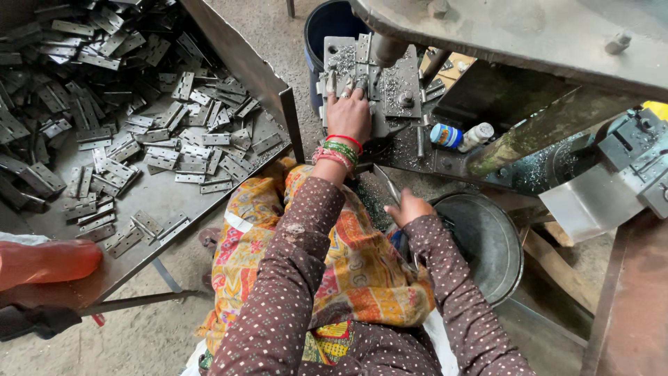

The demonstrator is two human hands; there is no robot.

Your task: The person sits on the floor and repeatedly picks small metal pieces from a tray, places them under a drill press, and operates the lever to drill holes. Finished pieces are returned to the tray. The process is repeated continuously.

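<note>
1. My left hand (350, 111) is stretched forward onto the grey steel die block of the press (362, 83), palm down, fingers (346, 89) spread flat on the metal. I cannot tell whether anything lies pinched beneath them.
2. Red, green and pink bangles (337, 150) ring that wrist, just above the brown dotted sleeve (299, 278).
3. The die block sits under the thick grey ram of the press (385, 49) and is strewn with fine metal shavings; a blue plastic drum (327, 21) stands just behind it.
4. My right hand (408, 207) is drawn back near my lap, curled loosely shut; what it grips, if anything, is hidden from this view.
5. Just beside the right hand sits a round grey metal pan (487, 244), resting low by the press base.
6. A small blue-and-white bottle (445, 134) and a pale stub-shaped container (477, 134) lie side by side on the press bed, to the right of the left hand.
7. On my left, well apart from both hands, a slanted sheet-metal worktop (156, 198) carries a big loose heap of flat grey steel hinges (139, 97).
8. An orange-sleeved arm of another person (45, 261) shows at the lower left edge.
9. A yellow patterned cloth (355, 271) covers my lap.
</note>
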